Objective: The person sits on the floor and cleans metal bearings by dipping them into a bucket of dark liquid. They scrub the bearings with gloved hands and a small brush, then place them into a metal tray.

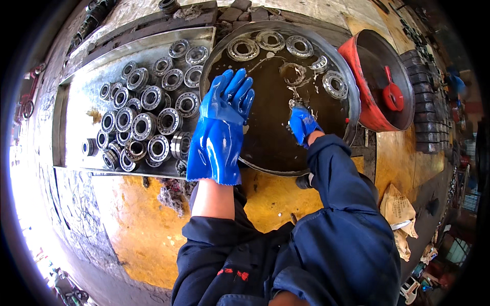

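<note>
My left hand (pixel 219 125), in a long blue rubber glove, is over the left rim of a round metal tub (pixel 351 94) of dark brown liquid. Its fingers are stretched out and nothing shows in them. Farther right, my right hand (pixel 304 125), also in a blue glove, is closed low over the liquid around a small dark thing (pixel 296 102) that I cannot make out. Just beyond it the liquid ripples and splashes. Several roller bearings, one a pale bearing (pixel 309 50), lie along the tub's far side. A tilted bearing (pixel 319 64) shows its rollers.
Left of the tub, a rectangular metal tray (pixel 74 137) holds many bearings (pixel 144 118), some stacked. At right stands a red basin (pixel 352 61) with a red ladle-like tool (pixel 393 97) inside. Dark stacked blocks (pixel 426 109), a brown paper bag (pixel 397 206) and grey rags (pixel 172 196) lie around.
</note>
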Motion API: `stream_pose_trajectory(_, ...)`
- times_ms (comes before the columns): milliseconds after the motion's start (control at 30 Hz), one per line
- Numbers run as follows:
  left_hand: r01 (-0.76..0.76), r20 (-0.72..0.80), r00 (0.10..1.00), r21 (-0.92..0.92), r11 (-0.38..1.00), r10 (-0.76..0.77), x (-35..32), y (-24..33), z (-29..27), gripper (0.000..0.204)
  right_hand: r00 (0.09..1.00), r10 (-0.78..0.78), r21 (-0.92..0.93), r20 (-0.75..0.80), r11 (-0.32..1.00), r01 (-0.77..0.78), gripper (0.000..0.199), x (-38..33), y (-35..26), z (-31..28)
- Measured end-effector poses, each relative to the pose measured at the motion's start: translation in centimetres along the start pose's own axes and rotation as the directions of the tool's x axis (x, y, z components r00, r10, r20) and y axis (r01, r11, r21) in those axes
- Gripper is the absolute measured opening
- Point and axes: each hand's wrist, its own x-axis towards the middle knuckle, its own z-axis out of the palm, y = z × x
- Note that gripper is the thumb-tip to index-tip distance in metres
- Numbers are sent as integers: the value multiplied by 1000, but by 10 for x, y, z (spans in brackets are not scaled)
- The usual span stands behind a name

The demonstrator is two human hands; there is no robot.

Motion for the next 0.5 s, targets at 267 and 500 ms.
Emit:
stream_pose_trajectory(267, -25, 39, 999, -33, 999, 26, -6, 8, -8, 55, 976, -41, 373, 213, 927, -42, 30, -58, -76, -87)
stream_pose_trajectory(500, -78, 166, 982, -56, 995, 86, -4, 4, -10, 56, 995, -76, -78, -57, 994, 72, 45, -69, -3, -47)
